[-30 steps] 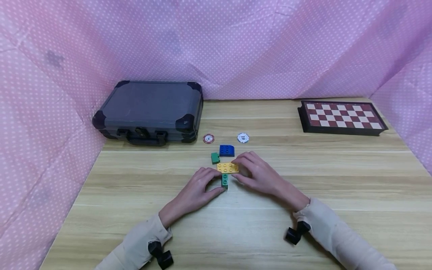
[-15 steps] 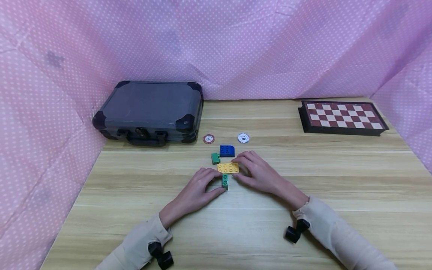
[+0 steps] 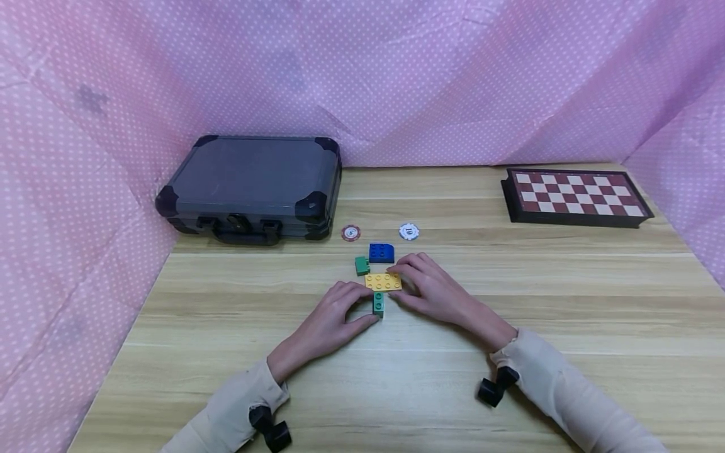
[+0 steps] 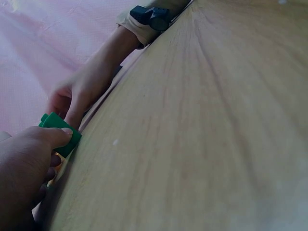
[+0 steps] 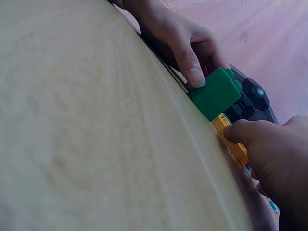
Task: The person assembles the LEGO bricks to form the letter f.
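Note:
A yellow studded plate (image 3: 383, 281) lies on the wooden table (image 3: 396, 390) with a green brick (image 3: 377, 304) at its near edge. My left hand (image 3: 334, 318) pinches the green brick (image 4: 60, 134) between thumb and fingers. My right hand (image 3: 433, 286) pinches the right end of the yellow plate (image 5: 232, 139). The green brick (image 5: 216, 93) touches the plate's near edge. A blue brick (image 3: 381, 253) and a smaller green brick (image 3: 362, 265) lie just beyond the plate.
A grey hard case (image 3: 252, 185) lies at the back left. A red poker chip (image 3: 351, 233) and a white poker chip (image 3: 408, 231) lie behind the bricks. A checkered board (image 3: 574, 195) sits at the back right. Pink dotted cloth (image 3: 362, 75) walls the table.

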Demonstrator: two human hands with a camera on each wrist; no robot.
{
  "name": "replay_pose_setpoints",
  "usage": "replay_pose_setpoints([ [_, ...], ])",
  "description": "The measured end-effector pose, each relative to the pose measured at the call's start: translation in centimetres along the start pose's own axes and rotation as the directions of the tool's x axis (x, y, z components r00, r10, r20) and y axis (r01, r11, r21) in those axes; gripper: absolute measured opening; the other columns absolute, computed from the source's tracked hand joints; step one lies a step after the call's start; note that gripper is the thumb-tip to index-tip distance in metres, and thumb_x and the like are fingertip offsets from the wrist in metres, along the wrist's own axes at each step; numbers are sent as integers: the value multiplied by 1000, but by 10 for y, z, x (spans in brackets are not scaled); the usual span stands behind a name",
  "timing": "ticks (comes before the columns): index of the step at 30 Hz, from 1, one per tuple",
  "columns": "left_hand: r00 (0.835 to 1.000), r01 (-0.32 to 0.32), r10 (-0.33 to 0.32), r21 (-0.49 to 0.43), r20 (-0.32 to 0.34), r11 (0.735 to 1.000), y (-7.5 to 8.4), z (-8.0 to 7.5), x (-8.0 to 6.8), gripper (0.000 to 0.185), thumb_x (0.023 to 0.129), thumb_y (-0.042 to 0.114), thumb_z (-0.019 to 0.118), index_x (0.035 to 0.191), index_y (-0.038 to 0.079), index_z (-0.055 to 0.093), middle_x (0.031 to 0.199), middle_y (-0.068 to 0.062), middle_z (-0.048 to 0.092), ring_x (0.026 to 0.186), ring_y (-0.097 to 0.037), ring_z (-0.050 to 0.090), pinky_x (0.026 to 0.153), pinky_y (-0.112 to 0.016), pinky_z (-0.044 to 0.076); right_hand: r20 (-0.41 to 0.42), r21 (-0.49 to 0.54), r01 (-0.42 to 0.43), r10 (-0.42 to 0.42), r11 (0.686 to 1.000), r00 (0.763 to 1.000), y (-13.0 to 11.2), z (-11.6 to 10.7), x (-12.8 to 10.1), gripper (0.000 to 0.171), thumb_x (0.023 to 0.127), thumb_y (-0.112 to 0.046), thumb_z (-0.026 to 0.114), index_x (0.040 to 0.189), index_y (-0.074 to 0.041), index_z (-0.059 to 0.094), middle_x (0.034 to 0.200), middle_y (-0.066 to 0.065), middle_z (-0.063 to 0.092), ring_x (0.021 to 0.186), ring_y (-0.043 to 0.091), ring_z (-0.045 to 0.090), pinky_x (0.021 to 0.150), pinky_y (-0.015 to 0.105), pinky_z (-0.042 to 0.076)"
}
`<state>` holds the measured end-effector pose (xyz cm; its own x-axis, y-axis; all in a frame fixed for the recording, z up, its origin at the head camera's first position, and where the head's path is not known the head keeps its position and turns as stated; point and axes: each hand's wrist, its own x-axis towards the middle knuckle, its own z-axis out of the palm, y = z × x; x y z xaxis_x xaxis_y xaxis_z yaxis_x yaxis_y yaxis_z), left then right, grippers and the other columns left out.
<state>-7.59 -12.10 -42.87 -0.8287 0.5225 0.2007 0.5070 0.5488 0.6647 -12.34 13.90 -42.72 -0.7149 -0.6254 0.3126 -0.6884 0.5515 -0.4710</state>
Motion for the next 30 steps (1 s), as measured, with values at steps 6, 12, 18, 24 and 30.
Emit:
replay_pose_setpoints([
  [6, 1000, -6, 6, 1, -1, 1000, 0, 0, 0, 38, 96, 29, 77, 130, 14, 67, 125, 4, 66, 113, -14, 55, 96, -40, 49, -2, -7, 1, -1, 1000, 1000, 0, 0, 1, 42, 93, -26, 79, 128, -4, 68, 124, 8, 62, 113, 23, 55, 94, 42, 50],
  [12, 1000, -2, 2, 2, 4, 1000, -1, 0, 0, 39, 96, 28, 78, 130, 14, 67, 125, 4, 66, 113, -14, 55, 97, -41, 48, -5, -12, 9, -9, 1000, 1000, 0, 1, 1, 41, 93, -25, 79, 127, -4, 69, 123, 9, 62, 113, 23, 55, 93, 41, 50],
  [18, 1000, -4, 4, 2, 6, 1000, 0, -1, 0, 39, 96, 28, 77, 130, 14, 66, 125, 4, 66, 114, -14, 55, 97, -41, 48, -8, -18, 15, -15, 1000, 1000, 1, 1, 1, 40, 93, -23, 80, 126, -4, 69, 123, 8, 61, 112, 23, 54, 92, 40, 50],
  [24, 1000, 1, -1, 1, 8, 1000, -1, -1, 0, 38, 96, 28, 77, 130, 14, 66, 126, 4, 65, 114, -14, 54, 98, -41, 48, -7, -16, 15, -16, 1000, 1000, 1, 2, 1, 38, 93, -23, 80, 125, -4, 70, 123, 9, 61, 112, 23, 54, 92, 40, 50],
  [30, 1000, 6, -6, 2, 9, 1000, -1, 0, 0, 38, 96, 28, 78, 130, 14, 67, 125, 4, 66, 113, -14, 54, 97, -41, 49, -7, -4, 11, -11, 1000, 1000, 1, 2, 2, 37, 93, -23, 80, 123, -4, 69, 123, 8, 62, 112, 23, 55, 93, 41, 50],
])
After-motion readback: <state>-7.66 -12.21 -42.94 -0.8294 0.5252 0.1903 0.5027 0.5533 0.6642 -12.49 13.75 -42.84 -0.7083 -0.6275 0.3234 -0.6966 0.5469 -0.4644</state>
